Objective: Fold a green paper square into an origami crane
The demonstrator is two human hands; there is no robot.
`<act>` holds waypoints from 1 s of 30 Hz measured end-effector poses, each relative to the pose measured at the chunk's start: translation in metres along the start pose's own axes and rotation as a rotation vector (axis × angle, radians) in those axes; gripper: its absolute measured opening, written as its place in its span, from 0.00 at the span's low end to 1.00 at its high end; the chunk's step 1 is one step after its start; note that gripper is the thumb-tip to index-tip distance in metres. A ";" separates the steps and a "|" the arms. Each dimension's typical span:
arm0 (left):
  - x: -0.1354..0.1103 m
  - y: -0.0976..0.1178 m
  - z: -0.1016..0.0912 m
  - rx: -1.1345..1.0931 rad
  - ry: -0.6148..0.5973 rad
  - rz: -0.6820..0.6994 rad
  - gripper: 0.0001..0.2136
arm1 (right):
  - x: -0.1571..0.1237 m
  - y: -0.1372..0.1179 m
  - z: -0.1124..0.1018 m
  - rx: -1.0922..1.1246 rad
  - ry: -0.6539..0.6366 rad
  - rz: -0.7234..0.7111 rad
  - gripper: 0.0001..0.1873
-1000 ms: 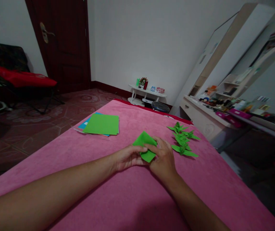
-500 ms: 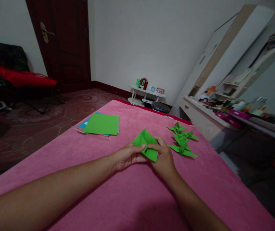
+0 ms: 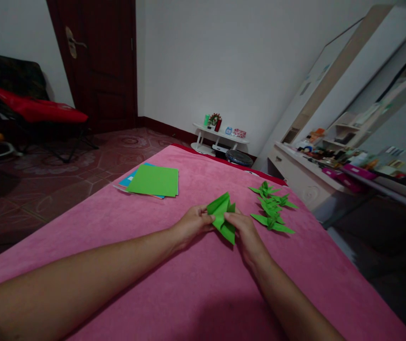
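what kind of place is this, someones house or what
Probably a bedroom in a home: there's a cluttered dressing table on the right, a soft-looking pink cover spread in front, and a red folding chair off to the left.

Green paper (image 3: 220, 214), folded, flaps splayed, held between 2 hands (image 3: 193, 222)

both hands (image 3: 248, 233): bare | wrists (image 3: 175, 237): bare, narrow | forearms (image 3: 89, 277): bare, tapering wristward
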State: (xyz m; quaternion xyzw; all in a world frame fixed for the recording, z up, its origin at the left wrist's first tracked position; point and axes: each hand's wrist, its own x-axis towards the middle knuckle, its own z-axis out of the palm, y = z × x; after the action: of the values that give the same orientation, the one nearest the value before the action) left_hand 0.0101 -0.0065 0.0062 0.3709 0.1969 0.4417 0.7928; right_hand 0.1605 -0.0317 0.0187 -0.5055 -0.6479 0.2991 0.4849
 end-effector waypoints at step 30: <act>-0.007 0.010 0.003 -0.022 -0.142 -0.286 0.15 | 0.006 -0.029 -0.010 0.050 0.119 0.066 0.05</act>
State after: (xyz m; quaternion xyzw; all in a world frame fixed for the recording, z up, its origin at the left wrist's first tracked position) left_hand 0.0026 -0.0108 0.0156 0.3607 0.1862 0.2988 0.8637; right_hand 0.1592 -0.0359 0.0498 -0.5313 -0.5931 0.3004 0.5250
